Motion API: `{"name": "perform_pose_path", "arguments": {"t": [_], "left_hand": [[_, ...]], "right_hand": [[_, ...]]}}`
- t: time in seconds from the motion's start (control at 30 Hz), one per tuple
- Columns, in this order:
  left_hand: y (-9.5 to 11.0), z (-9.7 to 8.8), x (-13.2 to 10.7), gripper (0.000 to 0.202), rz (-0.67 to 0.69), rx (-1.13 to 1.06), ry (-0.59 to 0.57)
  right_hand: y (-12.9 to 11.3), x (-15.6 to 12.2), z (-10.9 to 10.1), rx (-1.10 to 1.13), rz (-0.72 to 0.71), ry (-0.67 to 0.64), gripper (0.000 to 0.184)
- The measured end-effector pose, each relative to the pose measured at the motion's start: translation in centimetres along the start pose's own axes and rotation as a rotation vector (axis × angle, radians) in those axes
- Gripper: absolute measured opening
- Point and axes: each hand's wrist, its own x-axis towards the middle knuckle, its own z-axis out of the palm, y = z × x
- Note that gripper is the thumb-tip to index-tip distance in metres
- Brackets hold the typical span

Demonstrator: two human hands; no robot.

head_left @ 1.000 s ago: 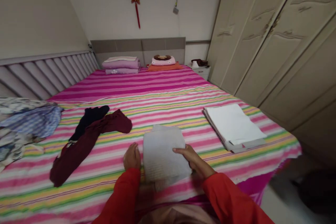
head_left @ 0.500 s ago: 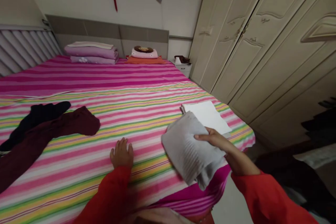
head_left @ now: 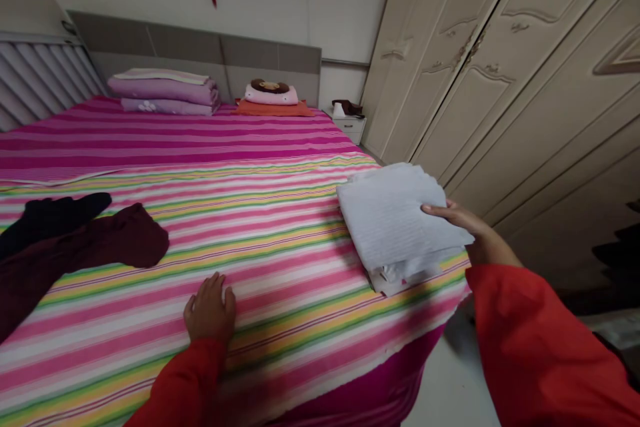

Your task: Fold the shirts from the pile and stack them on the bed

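My right hand grips the right side of a folded light-grey garment, thumb on top and the other fingers hidden beneath. The garment has a ribbed weave and lies over or just above a folded white stack near the bed's right edge. Most of that stack is covered, and I cannot tell whether the two touch. My left hand rests palm down on the striped bedsheet, fingers stretched out and holding nothing. To its left lie a maroon garment and a black garment, both unfolded.
At the headboard are folded purple bedding and a pink folded item on an orange pillow. A white nightstand stands beyond. The wardrobe runs along the right. Dark items hang at the far right.
My right hand has carried the grey garment up and to the right, onto or over the white stack, which it now mostly covers. My left hand still lies on the sheet; the view shifted slightly.
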Motion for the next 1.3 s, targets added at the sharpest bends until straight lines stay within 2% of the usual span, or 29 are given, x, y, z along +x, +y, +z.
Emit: {"name": "perform_pose_path", "arguments": {"t": [0.1,0.23,0.37,0.5,0.67,0.83,0.97,1.03,1.13,1.23,1.3], "left_hand": [[-0.2,0.0,0.0,0.043,0.014,0.01,-0.005],[-0.2,0.0,-0.1,0.044,0.028,0.014,0.009],[0.0,-0.2,-0.2,0.045,0.036,0.022,0.013],[0.1,-0.4,-0.2,0.044,0.018,0.023,0.012],[0.1,-0.5,-0.2,0.043,0.01,0.016,-0.009],[0.2,-0.4,-0.2,0.044,0.005,0.008,-0.006],[0.2,-0.6,-0.2,0.044,0.003,0.03,-0.012],[0.2,-0.6,-0.2,0.044,0.008,0.037,-0.014],[0.0,-0.5,-0.2,0.043,0.009,0.026,-0.004],[-0.4,-0.1,-0.2,0.043,0.01,0.008,-0.005],[-0.7,0.1,-0.2,0.042,0.017,0.007,-0.009]], "right_hand": [[3.4,1.5,0.8,0.036,0.171,-0.108,0.036],[6.0,2.6,1.3,0.048,0.293,-0.095,0.036],[5.9,3.9,0.4,0.07,0.302,-0.112,0.036],[5.2,4.8,-0.4,-0.039,0.245,-0.091,0.028],[6.3,4.8,-0.1,-0.067,0.235,0.012,0.027],[7.4,4.5,0.1,-0.119,0.227,0.002,0.028],[7.0,5.0,0.0,-0.294,0.237,0.033,0.027],[6.5,5.3,0.3,-0.452,0.203,0.066,0.027],[5.4,5.3,1.4,-0.603,0.087,0.19,0.042],[4.7,4.9,3.7,-0.753,-0.231,0.424,0.055],[5.0,4.6,5.7,-0.838,-0.389,0.487,0.057]]}}
